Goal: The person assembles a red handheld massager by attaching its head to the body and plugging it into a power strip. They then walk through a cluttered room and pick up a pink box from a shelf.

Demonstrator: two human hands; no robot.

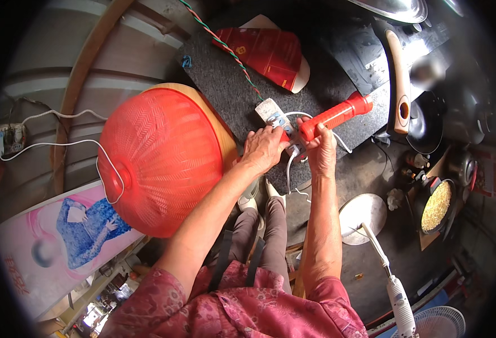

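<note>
My right hand (322, 153) is closed around a red flashlight (338, 117), its wide head pointing up and to the right. Close beside it, the fingers of my left hand (262, 149) are pressed together at a small red piece (285, 137), mostly covered by the fingertips. Both hands are over a white power strip (267, 109) near the edge of a dark speckled countertop (225, 84). White plugs (294, 151) with cords sit in the strip, partly behind my hands. A twisted red and green wire (225, 48) runs to its far end.
A large red plastic basket (158, 163) bulges up at the left. Red packaging (265, 53) lies farther back on the counter. At the right are a wooden-handled pan (398, 84), a black wok (426, 124), a pan of yellow food (437, 207) and a standing fan (400, 304).
</note>
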